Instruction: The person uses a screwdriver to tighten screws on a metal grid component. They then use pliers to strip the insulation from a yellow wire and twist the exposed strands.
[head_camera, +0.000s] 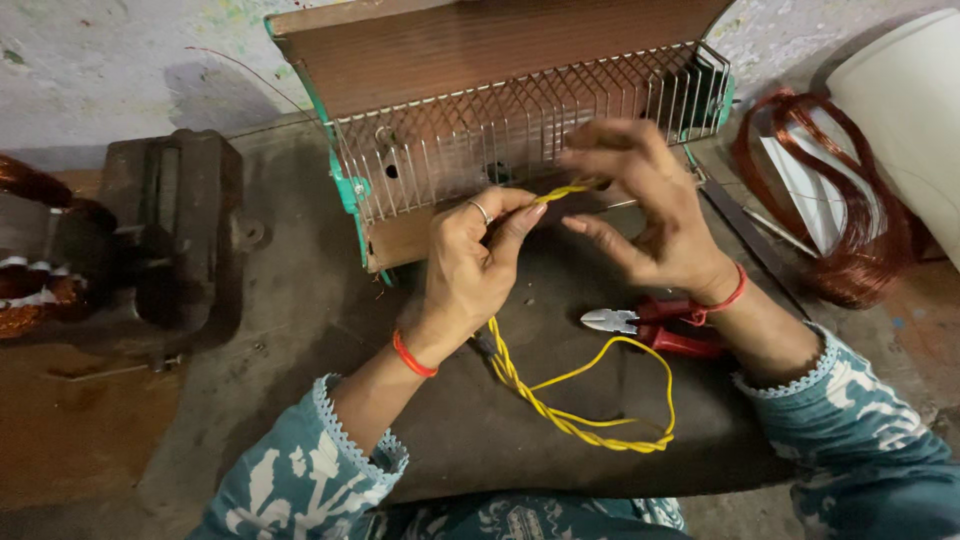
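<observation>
We look down on a dark, worn surface (300, 300). Both hands work close together in front of a small heater with a wire grille (520, 120), teal end caps and a brown reflector, which lies tilted back on the surface.

Left hand (475, 265): ring on one finger, red band at the wrist. Thumb and fingers pinched on a twisted yellow wire (575, 415), gripping it near its upper end. Right hand (650, 210): red thread at the wrist, fingers partly curled, fingertips meeting the same wire's top end just beside the grille. Whether they clamp the tip or only touch it, we cannot tell.

The wire runs from the fingers down behind the left palm, then along the surface toward us, where it loops: one twisted stretch, one single strand arcing back up toward the right wrist.

Red-handled cutters (650, 328) lie on the surface under the right wrist, nose pointing left, just beside the wire loop.

A heavy dark bench vise (180, 220) sits at far left. A coil of copper wire (850, 200) lies at right, near a white rounded container (910, 110). Both sleeves are teal with a white print.
</observation>
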